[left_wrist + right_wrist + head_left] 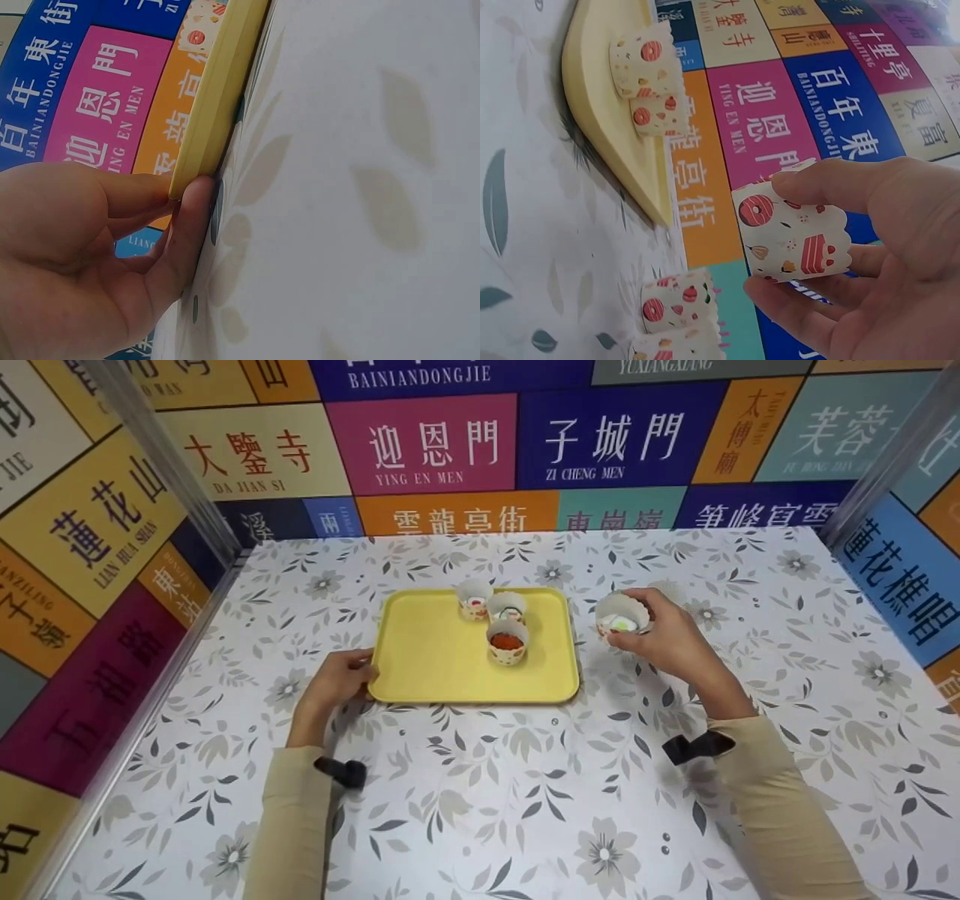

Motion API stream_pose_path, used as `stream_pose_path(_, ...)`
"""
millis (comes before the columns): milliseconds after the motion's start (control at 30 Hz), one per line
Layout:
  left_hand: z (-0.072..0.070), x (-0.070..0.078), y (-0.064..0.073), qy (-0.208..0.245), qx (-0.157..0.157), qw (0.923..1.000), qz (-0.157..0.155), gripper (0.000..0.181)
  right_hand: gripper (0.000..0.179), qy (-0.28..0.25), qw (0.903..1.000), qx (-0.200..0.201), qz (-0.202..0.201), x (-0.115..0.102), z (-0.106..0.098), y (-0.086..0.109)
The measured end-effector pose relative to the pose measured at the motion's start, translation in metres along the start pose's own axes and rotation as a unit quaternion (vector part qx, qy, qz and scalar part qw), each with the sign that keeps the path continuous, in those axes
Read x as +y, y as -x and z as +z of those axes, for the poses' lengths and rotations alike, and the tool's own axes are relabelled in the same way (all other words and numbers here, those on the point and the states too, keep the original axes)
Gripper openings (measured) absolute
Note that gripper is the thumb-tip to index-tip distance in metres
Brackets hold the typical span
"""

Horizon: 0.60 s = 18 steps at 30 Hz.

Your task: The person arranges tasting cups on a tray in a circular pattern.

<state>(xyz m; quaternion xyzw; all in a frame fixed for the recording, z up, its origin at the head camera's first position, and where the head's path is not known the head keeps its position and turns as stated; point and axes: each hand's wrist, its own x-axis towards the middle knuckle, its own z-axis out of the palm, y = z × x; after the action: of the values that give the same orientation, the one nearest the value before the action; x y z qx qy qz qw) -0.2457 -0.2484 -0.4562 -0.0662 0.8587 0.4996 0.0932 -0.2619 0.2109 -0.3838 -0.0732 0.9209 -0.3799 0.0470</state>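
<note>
My left hand (343, 679) pinches the left edge of a yellow tray (427, 649); the left wrist view shows fingers on both sides of the tray's rim. My right hand (667, 634) holds a paper baking cup (791, 232) printed with doughnuts and cake slices, to the right of the tray. Something white and green shows inside this cup in the head view. Three similar cups stand close together on the tray: a cup with red-orange filling (507, 643), another cup (508, 606) just behind it, and one with white and red inside (475, 600).
Two more printed paper cups (676, 304) appear low in the right wrist view, beyond the tray. A white tablecloth with grey leaves and flowers (480, 802) covers the table. Colourful panels with lettering (427, 442) rise behind it and at both sides.
</note>
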Motion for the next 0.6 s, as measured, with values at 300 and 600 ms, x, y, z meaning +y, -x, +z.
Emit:
stream_pose_path(300,0.0,-0.001,0.001,-0.006,0.0,1.0,-0.006,0.046,0.071,0.015,0.9994,-0.03,-0.011,-0.008,0.02,-0.002)
stream_pose_path(600,-0.001,-0.001,0.001,0.005,-0.01,0.9999,-0.005,0.047,0.075,0.013,0.9992,-0.026,0.027,-0.018,0.039,-0.002)
